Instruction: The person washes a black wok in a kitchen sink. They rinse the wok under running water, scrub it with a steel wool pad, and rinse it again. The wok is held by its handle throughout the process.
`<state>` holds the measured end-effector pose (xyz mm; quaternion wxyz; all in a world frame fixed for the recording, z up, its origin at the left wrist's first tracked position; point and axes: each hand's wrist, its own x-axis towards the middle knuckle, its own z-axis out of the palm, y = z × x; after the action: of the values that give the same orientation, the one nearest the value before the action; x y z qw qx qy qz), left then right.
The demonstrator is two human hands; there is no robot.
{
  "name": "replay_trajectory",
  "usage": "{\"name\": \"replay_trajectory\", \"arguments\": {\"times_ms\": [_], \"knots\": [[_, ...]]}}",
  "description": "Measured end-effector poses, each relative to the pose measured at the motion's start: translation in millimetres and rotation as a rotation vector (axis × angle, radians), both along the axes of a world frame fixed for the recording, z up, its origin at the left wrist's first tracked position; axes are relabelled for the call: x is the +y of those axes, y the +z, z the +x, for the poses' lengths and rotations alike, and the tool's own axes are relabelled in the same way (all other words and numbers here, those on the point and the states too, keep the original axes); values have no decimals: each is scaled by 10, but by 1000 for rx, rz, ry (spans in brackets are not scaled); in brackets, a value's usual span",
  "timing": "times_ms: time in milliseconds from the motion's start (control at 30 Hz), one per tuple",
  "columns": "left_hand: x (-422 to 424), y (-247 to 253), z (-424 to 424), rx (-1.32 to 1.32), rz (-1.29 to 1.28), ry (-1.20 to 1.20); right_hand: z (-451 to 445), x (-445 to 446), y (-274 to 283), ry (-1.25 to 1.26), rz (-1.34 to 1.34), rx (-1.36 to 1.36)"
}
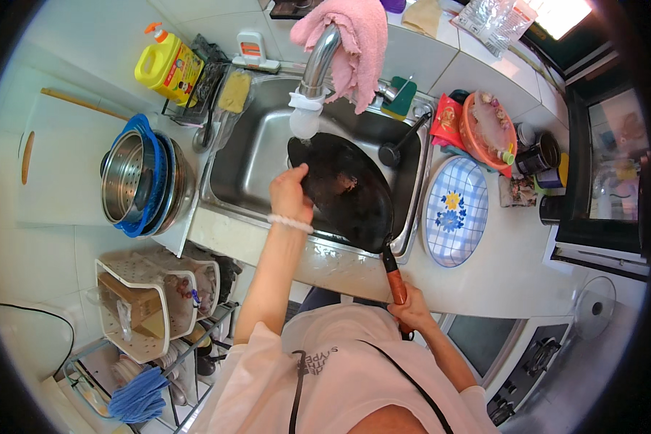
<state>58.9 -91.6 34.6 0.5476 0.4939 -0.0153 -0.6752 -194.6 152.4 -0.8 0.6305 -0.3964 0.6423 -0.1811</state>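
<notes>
A black wok (347, 190) is tilted over the stainless steel sink (238, 157), below the faucet (321, 57) with its white nozzle. My right hand (412, 308) is closed around the wok's brown handle (396, 286), in front of the counter edge. My left hand (293, 192) is at the wok's left rim; its fingers are partly behind or against the wok, and whether it grips the rim or something else is hidden. A black ladle (390, 154) leans in the sink's right side. A pink towel (366, 49) hangs over the faucet.
Left of the sink are stacked colanders and bowls (127, 179), a yellow detergent jug (168, 68) and a yellow sponge (235, 92). On the right are a blue checked oval plate (455, 211) and an orange basket (469, 135). A green scouring pad (400, 97) lies behind the sink.
</notes>
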Motion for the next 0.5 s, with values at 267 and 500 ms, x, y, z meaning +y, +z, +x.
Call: {"name": "replay_trajectory", "arguments": {"times_ms": [267,500], "knots": [[-41,91,88,178,-155,-186,-58,40,-92,17,-32,97],[185,352,76,166,-292,-234,-132,-60,-119,-94,188,-161]]}}
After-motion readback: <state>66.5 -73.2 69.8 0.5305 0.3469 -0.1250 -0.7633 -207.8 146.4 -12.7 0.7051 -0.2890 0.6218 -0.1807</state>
